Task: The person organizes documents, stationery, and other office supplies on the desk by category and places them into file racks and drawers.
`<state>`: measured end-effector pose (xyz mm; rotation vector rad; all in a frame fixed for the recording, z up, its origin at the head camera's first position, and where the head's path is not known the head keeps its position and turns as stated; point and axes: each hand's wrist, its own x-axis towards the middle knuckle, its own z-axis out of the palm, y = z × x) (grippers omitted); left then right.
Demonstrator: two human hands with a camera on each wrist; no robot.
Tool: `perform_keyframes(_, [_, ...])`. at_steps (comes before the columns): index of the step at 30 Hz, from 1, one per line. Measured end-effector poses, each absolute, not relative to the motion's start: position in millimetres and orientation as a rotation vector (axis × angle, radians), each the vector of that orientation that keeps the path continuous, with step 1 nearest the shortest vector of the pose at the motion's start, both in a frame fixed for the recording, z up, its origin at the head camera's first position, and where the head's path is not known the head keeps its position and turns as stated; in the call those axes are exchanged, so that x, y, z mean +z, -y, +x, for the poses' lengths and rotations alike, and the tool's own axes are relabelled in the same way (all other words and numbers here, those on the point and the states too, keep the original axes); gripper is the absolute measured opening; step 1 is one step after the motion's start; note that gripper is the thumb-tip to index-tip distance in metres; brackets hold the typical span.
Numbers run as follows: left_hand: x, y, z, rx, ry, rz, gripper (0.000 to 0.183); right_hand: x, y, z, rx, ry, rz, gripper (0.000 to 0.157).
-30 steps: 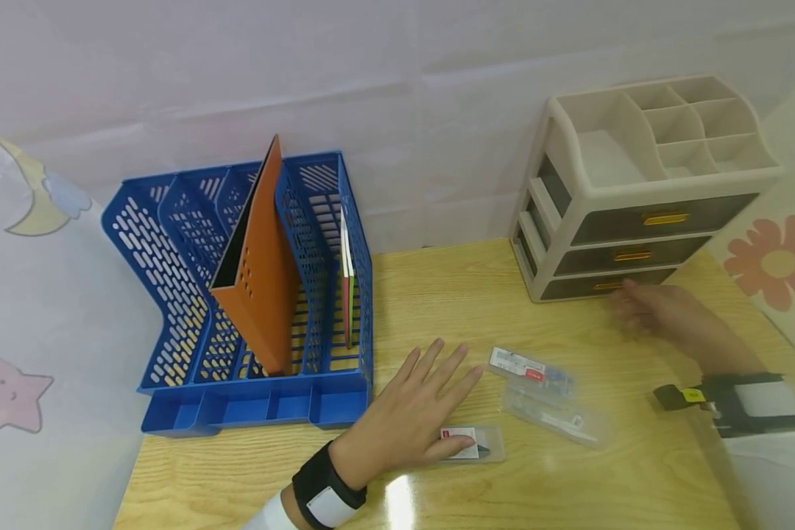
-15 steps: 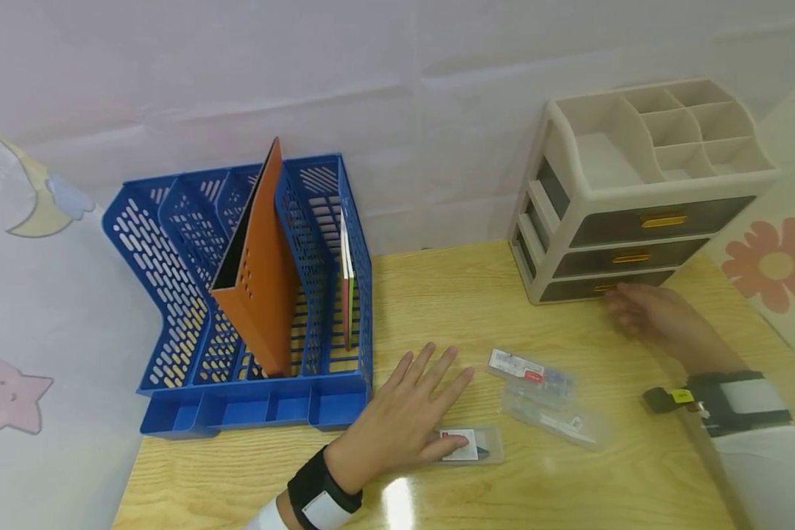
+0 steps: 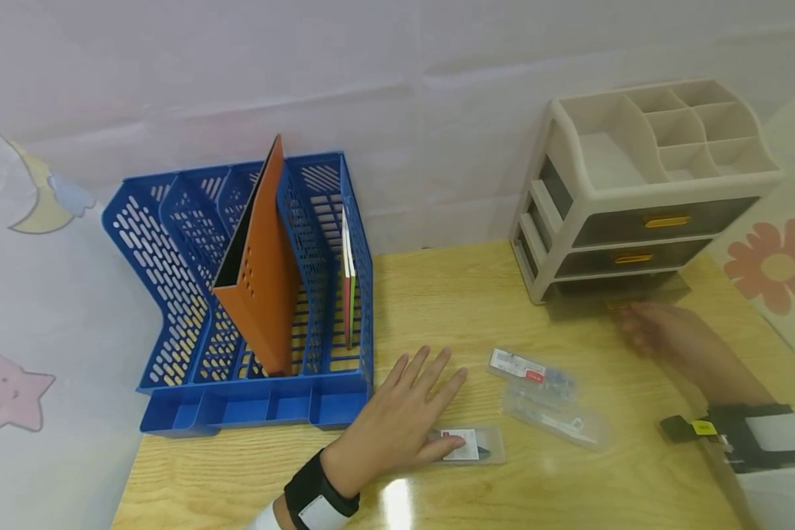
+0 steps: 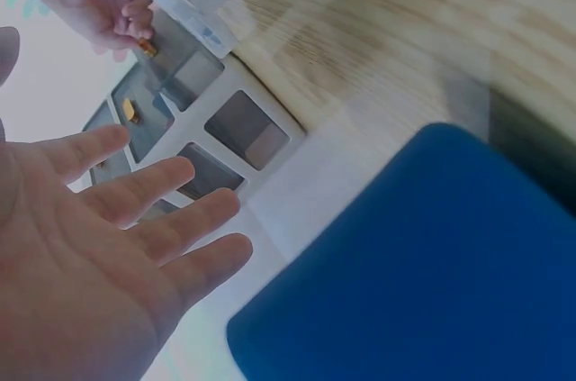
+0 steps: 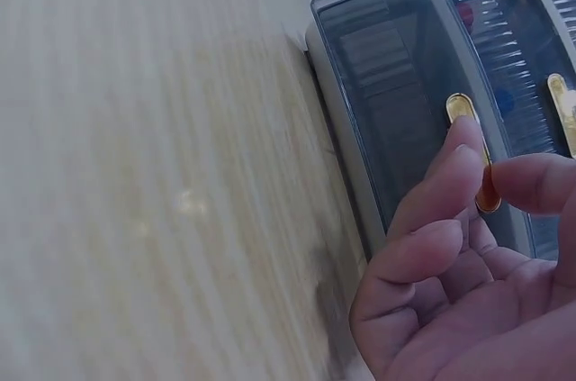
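Note:
My right hand pinches the gold handle of the bottom drawer, its other fingers curled below. That dark, see-through drawer is partly pulled out of the beige desk organizer. My left hand has its fingers spread and straight, low over the table, holding nothing. Under its thumb lies a clear plastic case with a white label, partly covered by the hand; whether the thumb touches it I cannot tell. Two more clear cases lie between the hands: one with a red-and-white label, one plainer.
A blue mesh file rack stands at the left, holding an orange binder and thin booklets. The organizer's top has several small compartments. A pale printed cloth covers the wall behind the wooden table.
The bottom drawer has gone from closed to partly pulled out, my right hand moving toward me with its handle. My left hand has shifted slightly left; the cases stay where they were.

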<state>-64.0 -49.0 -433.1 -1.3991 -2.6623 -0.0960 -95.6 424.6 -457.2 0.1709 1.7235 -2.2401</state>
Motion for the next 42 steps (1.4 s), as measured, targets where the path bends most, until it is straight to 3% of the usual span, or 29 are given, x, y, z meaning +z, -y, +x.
perform_keyframes(16, [-436, 49, -60, -0.084, 2.704, -1.462, 0.08, -462, -428, -57, -2.168, -1.789, 0.004, 0.049])
perform_keyframes(26, [-439, 52, -54, -0.097, 2.747, -1.489, 0.081, -464, -429, -39, -2.108, -1.86, 0.062, 0.045])
perform_keyframes(42, [-439, 54, -46, -0.047, 2.807, -1.495, 0.067, -461, -432, -22, -2.019, -1.943, 0.053, 0.045])
